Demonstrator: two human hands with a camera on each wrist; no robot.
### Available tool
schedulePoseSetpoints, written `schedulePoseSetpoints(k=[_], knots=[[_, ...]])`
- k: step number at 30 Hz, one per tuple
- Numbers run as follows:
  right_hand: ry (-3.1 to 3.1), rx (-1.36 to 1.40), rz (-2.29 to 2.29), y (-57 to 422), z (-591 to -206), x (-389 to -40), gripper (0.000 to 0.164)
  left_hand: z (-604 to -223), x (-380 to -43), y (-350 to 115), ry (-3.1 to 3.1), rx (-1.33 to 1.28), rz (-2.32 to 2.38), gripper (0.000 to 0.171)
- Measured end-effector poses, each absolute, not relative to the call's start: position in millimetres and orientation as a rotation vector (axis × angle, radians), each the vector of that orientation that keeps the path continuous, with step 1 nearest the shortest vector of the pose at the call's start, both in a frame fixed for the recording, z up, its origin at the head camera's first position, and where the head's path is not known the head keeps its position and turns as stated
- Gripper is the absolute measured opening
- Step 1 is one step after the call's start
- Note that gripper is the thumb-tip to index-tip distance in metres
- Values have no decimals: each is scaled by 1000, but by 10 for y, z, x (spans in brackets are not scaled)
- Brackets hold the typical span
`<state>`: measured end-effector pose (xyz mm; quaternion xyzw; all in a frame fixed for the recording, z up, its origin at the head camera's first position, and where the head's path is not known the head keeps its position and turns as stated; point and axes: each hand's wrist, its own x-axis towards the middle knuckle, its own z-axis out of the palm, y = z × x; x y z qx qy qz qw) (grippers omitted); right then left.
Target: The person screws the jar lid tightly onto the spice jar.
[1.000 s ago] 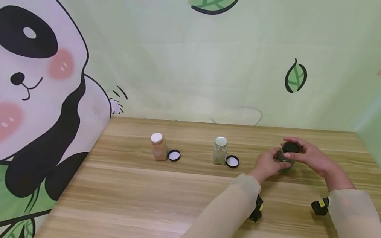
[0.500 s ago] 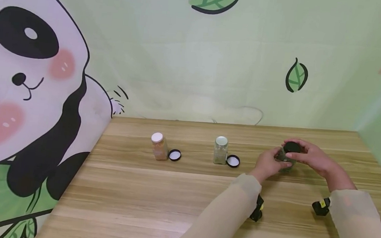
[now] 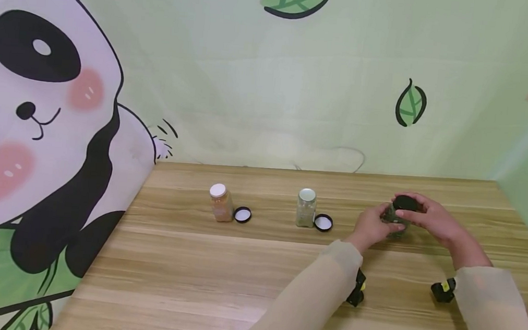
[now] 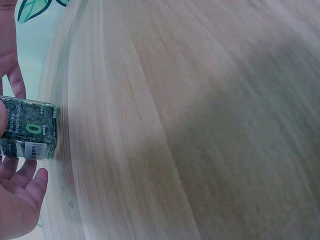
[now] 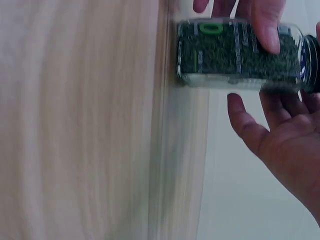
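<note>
At the right of the table, my left hand (image 3: pixel 373 228) holds a glass spice jar (image 5: pixel 220 57) around its body, with the thumb across the front. Dark green flakes fill the jar, and its label reads Parsley in the left wrist view. My right hand (image 3: pixel 435 222) grips the jar's black lid (image 3: pixel 404 202) from above, with fingers and thumb on its rim. The lid sits at the jar's mouth; whether it is loose I cannot tell. The jar's base is at the tabletop.
A jar with orange-pink contents (image 3: pixel 221 206) stands on the wooden table (image 3: pixel 216 276), a black-rimmed lid (image 3: pixel 242 215) beside it. Further right stands a paler jar (image 3: pixel 306 210), another black-rimmed lid (image 3: pixel 323 222) beside it. A printed panda backdrop (image 3: pixel 206 76) rises behind the table.
My right hand and the black lid have shifted very slightly at the jar's top. Both hands keep their hold, and the other jars stay in place.
</note>
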<state>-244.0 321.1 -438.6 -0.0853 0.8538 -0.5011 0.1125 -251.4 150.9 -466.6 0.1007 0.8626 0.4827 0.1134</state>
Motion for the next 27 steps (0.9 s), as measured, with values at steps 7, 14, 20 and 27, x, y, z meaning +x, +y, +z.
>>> schedulePoseSetpoints(k=[7,14,20,27], knots=[[2578,-180,-1424,3139,-4378,-2393,63,-4654,-2518,1510,2512,296,1460,49],[2590,-99,-1432,3098,-4390,-2348,66,-4647,-2501,1506,2517,281,1449,49],[2615,-68,-1439,3055,-4387,-2322,67,-4648,-2504,1513,2522,268,1445,50],[2662,-22,-1462,3003,-4423,-2310,65,-4644,-2507,1518,2527,252,1444,51]])
